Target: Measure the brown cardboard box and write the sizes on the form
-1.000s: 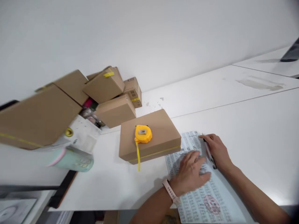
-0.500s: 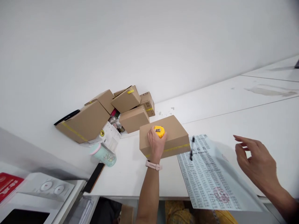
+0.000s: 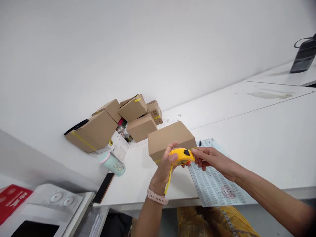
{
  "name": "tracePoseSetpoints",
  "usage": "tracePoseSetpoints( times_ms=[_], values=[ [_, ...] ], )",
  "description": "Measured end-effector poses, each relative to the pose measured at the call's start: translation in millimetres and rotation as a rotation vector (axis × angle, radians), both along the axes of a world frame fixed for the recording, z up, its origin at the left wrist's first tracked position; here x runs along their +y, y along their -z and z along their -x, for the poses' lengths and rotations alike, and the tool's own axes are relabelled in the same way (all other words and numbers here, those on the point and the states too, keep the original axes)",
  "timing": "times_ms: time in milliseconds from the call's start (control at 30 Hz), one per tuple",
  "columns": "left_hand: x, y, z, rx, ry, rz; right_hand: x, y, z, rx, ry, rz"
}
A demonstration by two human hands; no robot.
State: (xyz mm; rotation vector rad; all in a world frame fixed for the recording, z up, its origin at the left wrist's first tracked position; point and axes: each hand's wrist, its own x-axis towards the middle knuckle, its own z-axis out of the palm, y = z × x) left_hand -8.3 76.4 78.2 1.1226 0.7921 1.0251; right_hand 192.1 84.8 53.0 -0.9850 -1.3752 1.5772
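Note:
My left hand (image 3: pixel 163 167), with a pink watch band at the wrist, is closed around a yellow tape measure (image 3: pixel 180 154). A yellow strap (image 3: pixel 169 179) hangs from the tape measure down beside that wrist. At the other end of its case, the fingers of my right hand (image 3: pixel 209 158) pinch the front, where the tape's tip is hidden by them. Just behind both hands a closed cardboard box (image 3: pixel 170 135) with yellow tape along its side sits on the white table (image 3: pixel 138 184). A printed bluish sheet (image 3: pixel 214 187) lies under my right forearm, and a black pen (image 3: pixel 200 143) shows partly at its top.
Several cardboard boxes (image 3: pixel 142 126) are stacked by the wall at the left. Near them stand a mint-green cup (image 3: pixel 115 164) and papers (image 3: pixel 118 146). A dark slab (image 3: pixel 104 187) lies at the table's left edge. A dark bottle (image 3: pixel 303 56) stands far right.
My left hand has lifted the tape measure off the box top and brought it nearer. My right hand has come in from the right and closed on its front end.

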Motion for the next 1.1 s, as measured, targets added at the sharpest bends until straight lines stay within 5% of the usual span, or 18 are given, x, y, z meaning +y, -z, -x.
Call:
tracePoseSetpoints(
  times_ms=[100,267,467,600,867,1100],
  values=[
    [2.8,-9.8,30.8,0.037,-0.060,-0.026,25.3,-5.3,0.7,-0.016,0.004,-0.039],
    [42.1,-24.9,121.1,0.093,-0.303,-0.026,111.2,-12.0,-17.4,-0.060,0.262,-0.168],
    [90.8,-11.9,214.9,0.151,-0.390,0.132,172.2,19.0,-18.3,-0.366,0.329,-0.191],
    [102.2,0.5,233.2,0.162,-0.371,0.158,179.7,30.7,-5.3,-0.503,0.335,-0.220],
    [121.7,18.3,241.7,0.140,-0.305,0.168,191.7,27.9,1.8,-0.894,0.402,-0.215],
    [133.9,35.0,244.3,0.146,-0.283,0.186,199.6,41.2,4.9,-0.972,0.323,-0.139]
  ],
)
